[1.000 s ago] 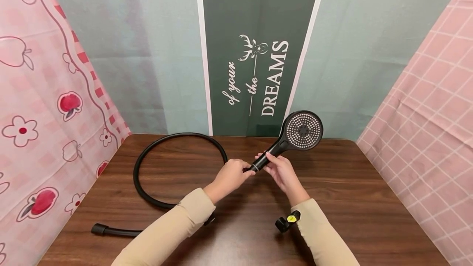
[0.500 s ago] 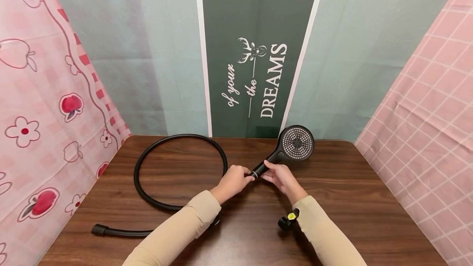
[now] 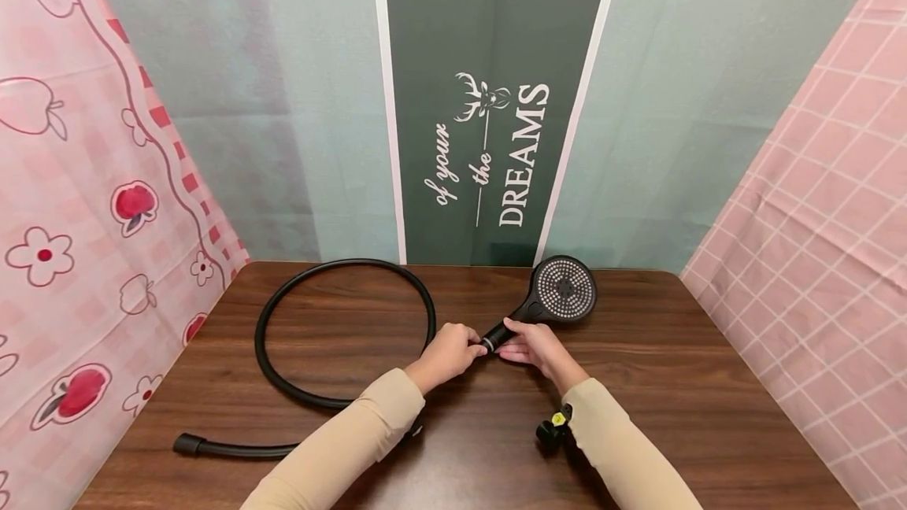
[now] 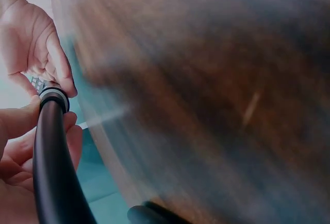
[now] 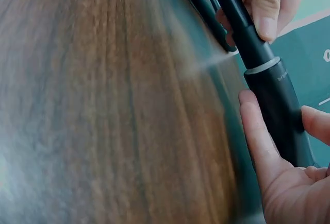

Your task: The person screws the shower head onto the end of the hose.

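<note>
A black shower head (image 3: 564,290) with a round, pale-dotted spray face points up and to the right over the table's far side. My right hand (image 3: 538,349) holds its handle (image 5: 276,105), thumb on one side and fingers on the other. Next to it, my left hand (image 3: 448,352) pinches the black end fitting (image 5: 255,49) of the shower hose (image 4: 54,167) between thumb and fingers. Fitting and handle stand in one line, meeting at a light grey ring (image 5: 263,65). From the left hand the hose runs off in a wide loop on the table.
The hose's other end (image 3: 187,444) lies at the table's left front, partly behind the left sleeve (image 3: 340,447). A small black device with a yellow-green marker (image 3: 558,419) sits at the right cuff. Printed cloths hang around the brown wooden table (image 3: 708,400).
Both hands have come down nearer the front, and the shower head has sunk lower and slightly left with them. The grips look the same, and the hose loop has barely shifted.
</note>
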`<control>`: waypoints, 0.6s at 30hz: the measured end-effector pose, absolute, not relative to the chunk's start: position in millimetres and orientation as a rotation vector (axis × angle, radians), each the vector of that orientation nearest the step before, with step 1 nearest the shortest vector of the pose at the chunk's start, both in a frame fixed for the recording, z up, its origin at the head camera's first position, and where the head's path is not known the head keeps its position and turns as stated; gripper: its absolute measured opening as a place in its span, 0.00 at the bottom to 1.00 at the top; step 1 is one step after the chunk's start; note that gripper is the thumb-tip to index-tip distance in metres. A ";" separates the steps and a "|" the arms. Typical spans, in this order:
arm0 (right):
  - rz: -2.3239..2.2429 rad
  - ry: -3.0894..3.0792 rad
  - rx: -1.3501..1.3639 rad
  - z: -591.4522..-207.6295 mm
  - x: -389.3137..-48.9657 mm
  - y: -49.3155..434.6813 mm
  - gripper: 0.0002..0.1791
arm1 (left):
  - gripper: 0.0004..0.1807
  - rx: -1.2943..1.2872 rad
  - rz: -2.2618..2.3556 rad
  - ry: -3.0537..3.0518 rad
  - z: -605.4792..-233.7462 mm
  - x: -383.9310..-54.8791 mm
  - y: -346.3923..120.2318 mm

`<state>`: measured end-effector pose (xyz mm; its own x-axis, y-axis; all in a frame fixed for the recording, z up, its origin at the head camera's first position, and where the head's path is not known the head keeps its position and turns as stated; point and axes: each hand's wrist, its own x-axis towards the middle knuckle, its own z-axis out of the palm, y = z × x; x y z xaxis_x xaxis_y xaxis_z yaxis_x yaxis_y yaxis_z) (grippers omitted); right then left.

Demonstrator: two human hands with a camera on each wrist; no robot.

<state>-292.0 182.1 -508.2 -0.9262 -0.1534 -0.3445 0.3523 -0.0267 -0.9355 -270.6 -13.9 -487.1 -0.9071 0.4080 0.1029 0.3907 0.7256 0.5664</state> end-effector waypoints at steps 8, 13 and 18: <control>-1.916 1.911 0.172 -515.0 -295.8 185.3 0.24 | 0.09 0.638 0.916 2.891 -490.4 -268.2 -13.1; -1.855 1.931 0.133 -514.1 -297.8 187.9 0.25 | 0.09 0.636 0.888 2.908 -490.3 -267.3 -12.3; -1.769 2.006 0.131 -511.9 -299.9 190.4 0.27 | 0.08 0.619 0.872 2.913 -490.0 -268.2 -11.6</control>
